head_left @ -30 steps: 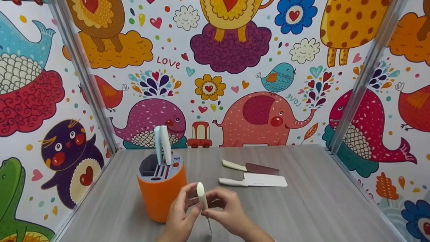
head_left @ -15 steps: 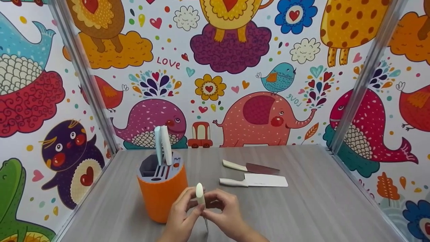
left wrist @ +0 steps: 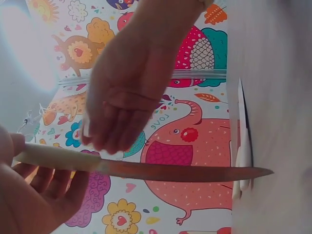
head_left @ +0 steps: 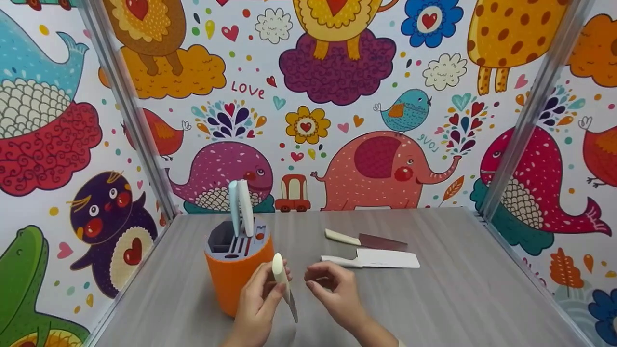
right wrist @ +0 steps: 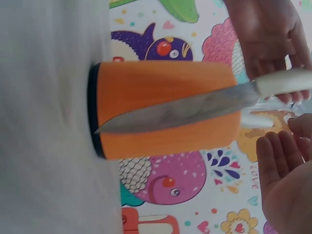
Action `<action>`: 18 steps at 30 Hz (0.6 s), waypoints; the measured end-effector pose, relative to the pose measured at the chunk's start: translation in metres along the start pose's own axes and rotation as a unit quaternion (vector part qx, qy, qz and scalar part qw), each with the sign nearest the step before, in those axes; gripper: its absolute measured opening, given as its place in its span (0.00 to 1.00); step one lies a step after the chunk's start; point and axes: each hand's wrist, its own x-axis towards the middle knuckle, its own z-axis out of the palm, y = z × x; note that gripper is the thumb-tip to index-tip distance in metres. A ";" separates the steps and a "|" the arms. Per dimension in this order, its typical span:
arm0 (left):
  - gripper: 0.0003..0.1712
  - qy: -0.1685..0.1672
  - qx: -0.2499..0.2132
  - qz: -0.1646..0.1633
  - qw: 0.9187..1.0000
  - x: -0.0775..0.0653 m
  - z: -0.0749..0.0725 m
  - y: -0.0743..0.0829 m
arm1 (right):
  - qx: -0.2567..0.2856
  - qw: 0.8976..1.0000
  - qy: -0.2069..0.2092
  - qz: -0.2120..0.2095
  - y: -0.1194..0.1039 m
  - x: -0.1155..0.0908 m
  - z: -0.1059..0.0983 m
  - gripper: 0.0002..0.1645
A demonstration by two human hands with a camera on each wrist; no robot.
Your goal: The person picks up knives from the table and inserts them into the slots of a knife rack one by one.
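Note:
A kitchen knife point(head_left: 292, 306) with a cream handle points blade down in front of me. My left hand point(head_left: 258, 301) grips its handle between thumb and fingers; in the left wrist view the knife point(left wrist: 185, 172) shows a long narrow blade with a pointed tip. My right hand point(head_left: 337, 294) is apart from the knife, to its right, fingers loosely bent with nothing in them. Just behind the left hand stands an orange knife block point(head_left: 226, 284), which the blade overlaps in the right wrist view. Two handles, one light blue point(head_left: 234, 207) and one white point(head_left: 246, 209), rise from its slots.
Farther back on the grey wood-look table point(head_left: 458, 299) lie a white cleaver point(head_left: 388, 259) and, behind it, a knife with a dark blade point(head_left: 383, 242) and cream handle. Cartoon-printed walls point(head_left: 299, 72) enclose the table at the back and sides, with metal posts at the corners.
My right hand has let go of the knife and moved off to the right. The left hand keeps the knife, now slightly farther left and turned so more blade shows. The head view shifted a little.

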 end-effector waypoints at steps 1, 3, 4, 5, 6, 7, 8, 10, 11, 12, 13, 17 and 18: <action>0.21 0.006 0.002 0.004 1.000 0.000 0.000 0.001 | -0.007 1.000 0.003 0.013 0.003 0.001 0.000 0.12; 0.21 0.016 0.005 0.012 1.000 0.000 -0.002 0.002 | -0.019 0.999 0.009 0.046 0.010 0.003 0.000 0.12; 0.21 0.018 0.002 0.008 1.000 -0.001 -0.003 0.003 | -0.024 0.998 0.012 0.061 0.014 0.005 0.000 0.13; 0.21 0.022 -0.001 0.010 1.000 -0.001 -0.004 0.003 | -0.028 0.997 0.015 0.076 0.019 0.007 0.001 0.13; 0.22 0.025 -0.004 0.014 1.000 -0.001 -0.005 0.004 | -0.030 0.995 0.017 0.092 0.023 0.008 0.001 0.14; 0.22 0.028 -0.006 0.021 0.999 -0.002 -0.006 0.005 | -0.031 0.994 0.017 0.107 0.026 0.010 0.001 0.16; 0.22 0.031 -0.010 0.031 0.999 -0.003 -0.006 0.005 | -0.031 0.992 0.016 0.124 0.030 0.011 0.001 0.17; 0.22 0.042 -0.012 0.055 0.998 -0.005 -0.008 0.007 | -0.031 0.989 0.010 0.146 0.036 0.014 0.003 0.22; 0.21 0.050 -0.012 0.067 0.996 -0.005 -0.009 0.007 | -0.029 0.988 0.004 0.154 0.039 0.015 0.004 0.24; 0.21 0.061 -0.011 0.075 0.995 -0.006 -0.010 0.008 | -0.026 0.987 -0.004 0.161 0.041 0.018 0.006 0.27; 0.21 0.074 -0.009 0.080 0.994 -0.006 -0.011 0.009 | -0.022 0.986 -0.013 0.167 0.044 0.020 0.009 0.30; 0.20 0.120 0.009 0.093 0.988 -0.003 -0.016 0.011 | 0.012 0.979 -0.046 0.196 0.055 0.028 0.024 0.44; 0.20 0.128 0.014 0.093 0.987 -0.002 -0.017 0.011 | 0.024 0.977 -0.051 0.206 0.058 0.028 0.028 0.46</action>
